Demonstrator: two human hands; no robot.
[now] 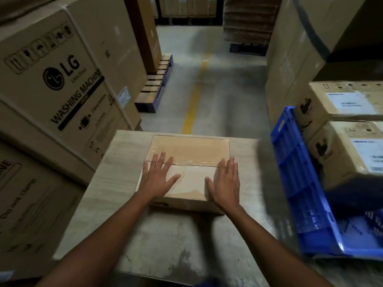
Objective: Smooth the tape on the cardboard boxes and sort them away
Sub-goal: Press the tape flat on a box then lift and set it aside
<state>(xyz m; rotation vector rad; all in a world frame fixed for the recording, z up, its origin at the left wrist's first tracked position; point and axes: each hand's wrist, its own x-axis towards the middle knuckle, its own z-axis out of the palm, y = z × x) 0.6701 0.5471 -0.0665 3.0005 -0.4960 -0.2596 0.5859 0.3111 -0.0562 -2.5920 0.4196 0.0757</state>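
A small cardboard box (192,150) sits on a pale worktable (116,183), its top seam covered with clear tape (192,162). My left hand (158,179) lies flat on the box's left side, fingers spread and straight across the seam. On the right side my right hand (224,183) presses flat in the same way, fingers pointing away from me. Neither hand grips anything.
A blue plastic crate (300,183) stands tilted at the right with two labelled cardboard boxes (348,150) in it. Large washing-machine cartons (62,83) rise at the left. A concrete aisle with a yellow line (194,96) and pallets (155,85) runs ahead.
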